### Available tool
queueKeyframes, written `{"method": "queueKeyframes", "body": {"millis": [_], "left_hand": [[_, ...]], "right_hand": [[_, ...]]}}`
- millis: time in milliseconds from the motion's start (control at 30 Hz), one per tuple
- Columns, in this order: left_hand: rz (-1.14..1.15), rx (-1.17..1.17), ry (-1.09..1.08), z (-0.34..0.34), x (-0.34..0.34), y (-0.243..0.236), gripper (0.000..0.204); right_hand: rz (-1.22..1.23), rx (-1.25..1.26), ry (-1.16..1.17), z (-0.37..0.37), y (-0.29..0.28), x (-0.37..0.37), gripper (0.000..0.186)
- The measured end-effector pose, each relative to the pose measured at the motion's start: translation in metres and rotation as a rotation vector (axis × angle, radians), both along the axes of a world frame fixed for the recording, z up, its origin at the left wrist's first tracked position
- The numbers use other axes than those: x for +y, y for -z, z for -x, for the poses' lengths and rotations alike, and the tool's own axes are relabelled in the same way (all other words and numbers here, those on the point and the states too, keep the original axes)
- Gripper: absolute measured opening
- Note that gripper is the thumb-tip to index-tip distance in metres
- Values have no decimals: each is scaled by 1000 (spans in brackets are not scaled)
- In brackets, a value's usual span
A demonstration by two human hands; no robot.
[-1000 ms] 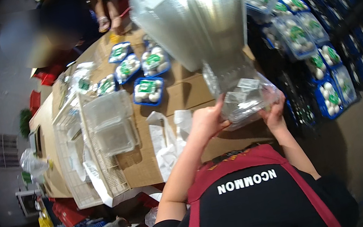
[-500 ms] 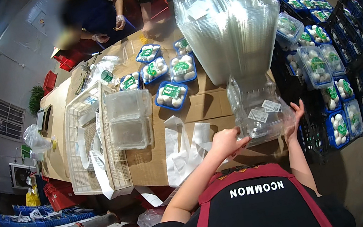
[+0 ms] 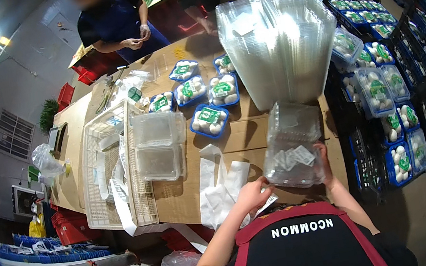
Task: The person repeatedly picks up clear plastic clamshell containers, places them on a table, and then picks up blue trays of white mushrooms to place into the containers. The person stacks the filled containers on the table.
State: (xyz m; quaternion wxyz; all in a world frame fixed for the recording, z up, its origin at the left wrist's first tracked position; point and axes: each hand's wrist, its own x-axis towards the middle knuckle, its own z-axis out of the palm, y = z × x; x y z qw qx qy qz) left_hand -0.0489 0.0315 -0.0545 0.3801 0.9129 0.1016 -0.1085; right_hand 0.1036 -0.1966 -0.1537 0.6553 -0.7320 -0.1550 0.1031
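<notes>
One bench carries a stack of clear boxes; just in front is one clear box. Right hand grips its edge; left hand half-curls at a white label, hold unclear. Apparent step: labelling; next move calls for steady placement.

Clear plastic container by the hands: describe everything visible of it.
The clear plastic container looks thin-walled, shiny and see-through, with rounded corners. It seems to lie hinged open, one half toward the tall stack of clear containers, the other nearer the person. White printed labels show on the near half; whether inside or underneath is unclear. It sits over the brown cardboard. The right hand is at its right edge; the left hand is by its near-left corner, contact unclear.
</notes>
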Motion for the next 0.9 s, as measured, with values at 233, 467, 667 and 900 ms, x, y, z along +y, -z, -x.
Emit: {"method": "queueKeyframes", "body": {"millis": [233,467,667,900], "left_hand": [[-124,-63,26,-1,0,14,51],[-316,-280,224,-12,-16,40,63],[-324,-20,220,-17,-21,19,67],[-240,93,214,-14,-19,13,66]], "right_hand": [[121,-491,189,16,-67,31,30],[-135,-464,245,-1,-139,32,19],[-531,-357,677,-51,-215,-1,40],[215,-1440,1358,-147,-366,-67,31]]}}
